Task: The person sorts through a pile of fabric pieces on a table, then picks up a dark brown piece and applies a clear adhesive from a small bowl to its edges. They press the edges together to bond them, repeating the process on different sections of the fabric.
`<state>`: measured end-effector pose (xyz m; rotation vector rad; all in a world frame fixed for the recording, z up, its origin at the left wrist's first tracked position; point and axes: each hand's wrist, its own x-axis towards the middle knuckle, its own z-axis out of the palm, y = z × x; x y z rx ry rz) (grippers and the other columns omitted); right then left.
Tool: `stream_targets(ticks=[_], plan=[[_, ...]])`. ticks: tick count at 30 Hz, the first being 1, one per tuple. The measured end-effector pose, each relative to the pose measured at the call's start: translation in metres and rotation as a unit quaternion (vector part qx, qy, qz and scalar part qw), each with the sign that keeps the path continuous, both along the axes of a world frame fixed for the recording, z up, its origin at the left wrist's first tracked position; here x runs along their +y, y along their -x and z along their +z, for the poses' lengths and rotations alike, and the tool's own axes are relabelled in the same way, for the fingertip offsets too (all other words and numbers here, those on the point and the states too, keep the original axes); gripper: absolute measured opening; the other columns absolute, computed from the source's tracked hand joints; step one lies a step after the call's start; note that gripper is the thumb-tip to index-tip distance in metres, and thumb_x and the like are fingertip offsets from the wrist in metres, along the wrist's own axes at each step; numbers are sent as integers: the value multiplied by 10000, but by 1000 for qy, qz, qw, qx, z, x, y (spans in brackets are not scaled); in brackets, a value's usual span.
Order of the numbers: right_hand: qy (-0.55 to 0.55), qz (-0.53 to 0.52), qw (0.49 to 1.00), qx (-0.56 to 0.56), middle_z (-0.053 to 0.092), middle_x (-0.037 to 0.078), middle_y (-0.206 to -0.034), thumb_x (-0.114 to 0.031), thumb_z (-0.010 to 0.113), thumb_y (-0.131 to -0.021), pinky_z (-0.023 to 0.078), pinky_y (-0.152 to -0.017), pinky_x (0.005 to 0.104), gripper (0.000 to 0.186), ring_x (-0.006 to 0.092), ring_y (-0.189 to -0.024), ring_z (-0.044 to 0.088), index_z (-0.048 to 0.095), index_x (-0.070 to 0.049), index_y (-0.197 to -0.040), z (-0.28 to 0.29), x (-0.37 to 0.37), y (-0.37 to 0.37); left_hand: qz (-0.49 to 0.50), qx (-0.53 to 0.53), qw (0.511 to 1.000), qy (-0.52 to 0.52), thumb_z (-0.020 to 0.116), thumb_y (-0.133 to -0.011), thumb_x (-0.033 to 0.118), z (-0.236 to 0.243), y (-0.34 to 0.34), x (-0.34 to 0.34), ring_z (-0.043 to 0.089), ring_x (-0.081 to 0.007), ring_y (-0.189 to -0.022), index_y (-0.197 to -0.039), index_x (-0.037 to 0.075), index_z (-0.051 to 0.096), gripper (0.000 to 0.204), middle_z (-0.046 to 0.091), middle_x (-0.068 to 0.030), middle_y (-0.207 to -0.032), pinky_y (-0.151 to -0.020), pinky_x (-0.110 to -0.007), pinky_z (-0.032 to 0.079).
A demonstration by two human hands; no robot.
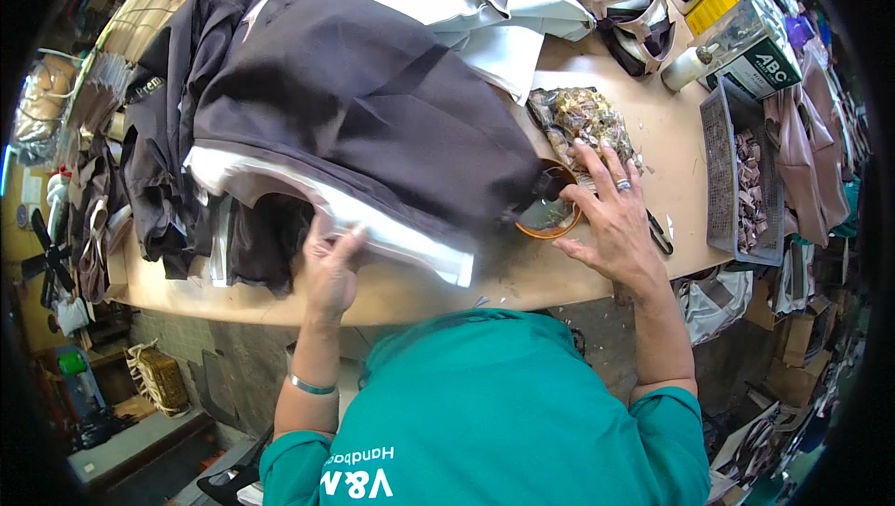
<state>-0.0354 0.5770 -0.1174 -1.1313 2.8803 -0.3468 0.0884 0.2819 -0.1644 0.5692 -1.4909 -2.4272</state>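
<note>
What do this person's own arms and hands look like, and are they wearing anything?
Green sleeves end around the elbows. The left hand is ungloved, with a silvery bracelet farther up that forearm. The right hand, also ungloved, wears a silvery ring.

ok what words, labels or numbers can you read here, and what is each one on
I won't copy out the wording, but lettering shows on:
Green shirt: white, partly cut off.
Green box: large, white.
Yellow panel: small, reddish.
Dark cloth at far left: pale, partly hidden.
Anything else is too small or blurred to read.
</note>
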Motion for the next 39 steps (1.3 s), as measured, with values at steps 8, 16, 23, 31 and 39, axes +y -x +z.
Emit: stream_targets(ticks=[8, 16, 23, 31, 39], plan=[[140, 2, 990, -24, 341, 209, -1279, -216, 777, -514, 352, -942, 402, 670, 374, -1145, 382, 414, -67, -1057, -39, -22, 0, 11, 123, 948, -292, 359, -930, 245, 63, 6, -7, 546, -246, -1020, -1180, 23, 424, 341, 539, -136, -1123, -859, -390, 484], [193, -29, 981, -2, 401, 192, -1238, -111, 741, -475, 375, -927, 408, 651, 364, -1121, 416, 391, -70, -1022, -40, -3, -21, -98, 88, 919, -371, 234, -939, 388, 51, 9, 17, 397, -421, -1146, -1303, 70, 238, 484, 360, -209, -1285, -830, -649, 395], [96, 12, 994, 42, 380, 174, -1285, -257, 766, -501, 254, -988, 492, 489, 341, -1204, 339, 505, -69, -869, -19, 5, -33, -92, 86, 932, -340, 242, -938, 379, 50, 10, 19, 420, -420, -1125, -1301, 71, 239, 476, 387, -206, -1259, -795, -626, 440], [314, 74, 945, 52, 504, 115, -1159, -221, 692, -602, 320, -892, 431, 364, 263, -991, 499, 578, -75, -916, 12, -26, -50, -90, 96, 930, -344, 245, -936, 383, 54, 8, 25, 437, -402, -1115, -1296, 66, 257, 480, 403, -202, -1249, -804, -615, 444], [462, 160, 871, 55, 590, 66, -887, 55, 611, -616, 422, -636, 301, 541, 201, -761, 550, 491, -51, -1133, -9, -73, -37, -102, 59, 974, -192, 424, -903, 295, 47, 3, 40, 550, -282, -978, -1167, 6, 379, 395, 518, -171, -1095, -756, -466, 505]])
